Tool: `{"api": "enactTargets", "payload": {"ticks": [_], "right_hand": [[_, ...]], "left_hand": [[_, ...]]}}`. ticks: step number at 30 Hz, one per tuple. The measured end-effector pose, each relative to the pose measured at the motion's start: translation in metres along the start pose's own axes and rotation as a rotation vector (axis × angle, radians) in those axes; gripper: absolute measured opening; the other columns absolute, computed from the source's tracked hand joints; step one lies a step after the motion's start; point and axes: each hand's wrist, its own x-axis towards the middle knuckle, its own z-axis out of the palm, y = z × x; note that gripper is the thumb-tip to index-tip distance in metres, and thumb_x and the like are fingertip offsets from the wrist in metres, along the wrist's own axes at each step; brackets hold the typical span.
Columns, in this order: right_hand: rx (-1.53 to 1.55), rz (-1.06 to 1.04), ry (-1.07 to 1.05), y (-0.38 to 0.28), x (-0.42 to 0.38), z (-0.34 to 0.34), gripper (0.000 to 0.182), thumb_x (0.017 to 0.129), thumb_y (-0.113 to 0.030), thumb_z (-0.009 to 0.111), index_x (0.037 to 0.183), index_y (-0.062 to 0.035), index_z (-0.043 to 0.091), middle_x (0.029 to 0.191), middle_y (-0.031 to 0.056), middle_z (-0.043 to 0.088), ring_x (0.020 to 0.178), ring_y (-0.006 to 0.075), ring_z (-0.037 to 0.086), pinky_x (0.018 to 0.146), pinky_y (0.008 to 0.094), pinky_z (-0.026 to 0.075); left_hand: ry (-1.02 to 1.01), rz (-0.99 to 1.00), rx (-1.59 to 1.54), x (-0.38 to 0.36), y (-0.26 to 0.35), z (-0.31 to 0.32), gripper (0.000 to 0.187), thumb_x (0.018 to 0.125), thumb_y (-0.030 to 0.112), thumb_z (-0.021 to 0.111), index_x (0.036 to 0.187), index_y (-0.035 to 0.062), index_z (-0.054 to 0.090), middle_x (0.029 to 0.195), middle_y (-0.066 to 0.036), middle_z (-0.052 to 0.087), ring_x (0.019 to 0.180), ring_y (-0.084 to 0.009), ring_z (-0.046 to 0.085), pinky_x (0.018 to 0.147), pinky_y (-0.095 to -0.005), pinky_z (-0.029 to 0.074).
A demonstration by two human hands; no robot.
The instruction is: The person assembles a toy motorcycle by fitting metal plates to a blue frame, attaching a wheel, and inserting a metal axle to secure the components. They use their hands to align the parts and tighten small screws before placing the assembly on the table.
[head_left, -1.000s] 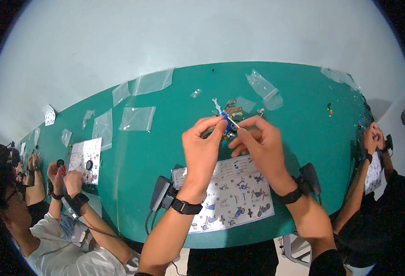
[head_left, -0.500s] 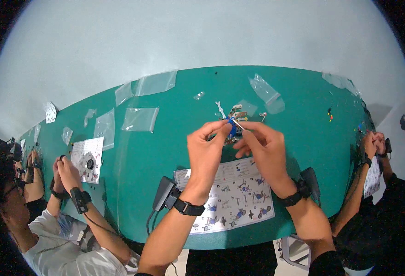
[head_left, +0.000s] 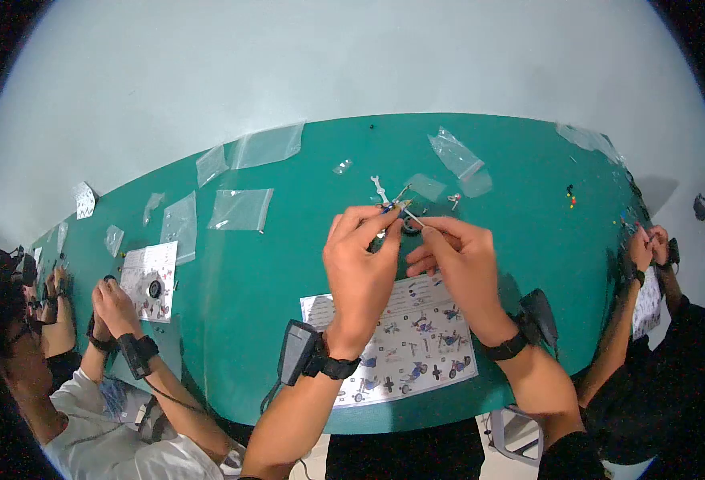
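Note:
My left hand [head_left: 362,254] is closed, thumb and forefinger pinching a small blue toy part [head_left: 387,207]; the fingers hide much of it. With thumb and forefinger, my right hand [head_left: 463,254] grips a thin silver rod [head_left: 413,218], its far end up against what the left hand holds. Just beyond the fingertips lie a silver open-end wrench [head_left: 379,190] and a dark wheel [head_left: 411,227]. Under both wrists is a printed instruction sheet [head_left: 404,344] with pictures of toy vehicles.
Clear plastic bags [head_left: 242,210] lie about the green table [head_left: 312,264]. Small red and yellow pieces [head_left: 572,198] are at the right. A person in a white shirt [head_left: 120,424] works at my left beside another sheet [head_left: 151,276]; a person in black [head_left: 648,400] is at my right.
My left hand has turned a little, and the blue part has shifted left and shows less. The rod stays in my right hand, which has hardly moved.

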Motion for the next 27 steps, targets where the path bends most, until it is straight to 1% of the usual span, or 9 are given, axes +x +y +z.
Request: {"api": "enactTargets", "payload": {"ticks": [2,7,10,11,16,19,22,25,27], "right_hand": [[-0.007,0.019,0.004,0.001,0.001,-0.001,0.024,0.109,-0.015,0.062,0.121,0.0035,0.073,0.085,0.0137,0.08,0.072,0.0196,0.079,0.057,0.0254,0.053],[0.002,0.017,0.008,0.004,0.002,0.001,0.023,0.109,-0.016,0.063,0.114,0.0038,0.073,0.086,0.013,0.08,0.072,0.0197,0.079,0.057,0.0253,0.053],[-0.249,-0.121,0.017,0.002,0.001,0.002,0.024,0.109,-0.018,0.063,0.112,0.0038,0.073,0.088,0.0129,0.08,0.073,0.0196,0.079,0.059,0.025,0.053],[-0.148,-0.043,-0.012,0.003,0.002,0.001,0.024,0.108,-0.018,0.063,0.112,0.0037,0.073,0.089,0.0128,0.08,0.074,0.0194,0.079,0.06,0.0249,0.053],[0.33,0.313,-0.127,0.002,0.011,-0.013,0.025,0.109,-0.019,0.062,0.111,0.0036,0.072,0.09,0.0114,0.08,0.076,0.0187,0.079,0.063,0.0247,0.053],[0.118,0.132,-0.149,0.01,0.01,-0.009,0.025,0.11,-0.017,0.061,0.111,0.0043,0.073,0.088,0.011,0.079,0.075,0.0191,0.078,0.062,0.0269,0.055],[0.024,0.018,-0.133,0.014,0.007,-0.006,0.024,0.11,-0.017,0.062,0.111,0.0044,0.073,0.087,0.0111,0.078,0.073,0.0188,0.078,0.061,0.0298,0.057],[-0.092,-0.051,-0.081,0.01,0.007,-0.006,0.02,0.108,-0.012,0.063,0.109,0.0046,0.074,0.087,0.0124,0.079,0.069,0.0225,0.077,0.062,0.0319,0.058],[-0.446,-0.342,-0.044,0.009,0.007,-0.009,0.017,0.104,-0.008,0.065,0.113,0.0032,0.073,0.087,0.0116,0.078,0.069,0.0259,0.076,0.061,0.0342,0.058]], "left_hand": [[0.021,0.165,0.164,0.0,-0.002,-0.001,0.017,0.09,0.001,0.08,0.106,0.0023,0.083,0.102,-0.011,0.077,0.089,-0.0214,0.072,0.08,-0.0301,0.055],[0.031,0.057,0.074,-0.005,-0.001,0.003,0.017,0.087,0.0,0.081,0.104,0.0018,0.083,0.101,-0.011,0.076,0.09,-0.0244,0.071,0.08,-0.0336,0.056],[0.035,-0.028,0.007,-0.006,-0.001,0.005,0.015,0.087,0.001,0.081,0.102,0.0018,0.083,0.1,-0.01,0.076,0.092,-0.0246,0.071,0.081,-0.0343,0.056],[0.034,-0.051,-0.008,-0.007,-0.002,0.006,0.015,0.087,0.001,0.081,0.102,0.0018,0.083,0.1,-0.01,0.076,0.092,-0.0247,0.071,0.081,-0.0346,0.056],[0.028,0.147,0.119,-0.005,-0.005,0.005,0.015,0.084,-0.001,0.081,0.099,0.0019,0.082,0.099,-0.01,0.075,0.093,-0.0259,0.07,0.081,-0.0359,0.056],[0.048,0.175,0.125,-0.007,-0.006,0.006,0.015,0.083,-0.002,0.081,0.097,0.0022,0.081,0.098,-0.009,0.074,0.093,-0.0268,0.07,0.08,-0.0366,0.056],[0.06,0.178,0.112,-0.007,-0.004,0.006,0.016,0.082,-0.003,0.081,0.097,0.0024,0.081,0.098,-0.01,0.074,0.092,-0.0272,0.07,0.08,-0.0368,0.056],[0.051,0.189,0.117,-0.008,-0.001,0.006,0.018,0.081,-0.003,0.082,0.098,0.0024,0.081,0.097,-0.01,0.074,0.091,-0.0273,0.07,0.078,-0.0368,0.056],[0.049,0.191,0.117,-0.008,0.001,0.005,0.018,0.081,-0.002,0.083,0.098,0.0023,0.081,0.097,-0.011,0.073,0.09,-0.0274,0.07,0.077,-0.0364,0.056]]}}
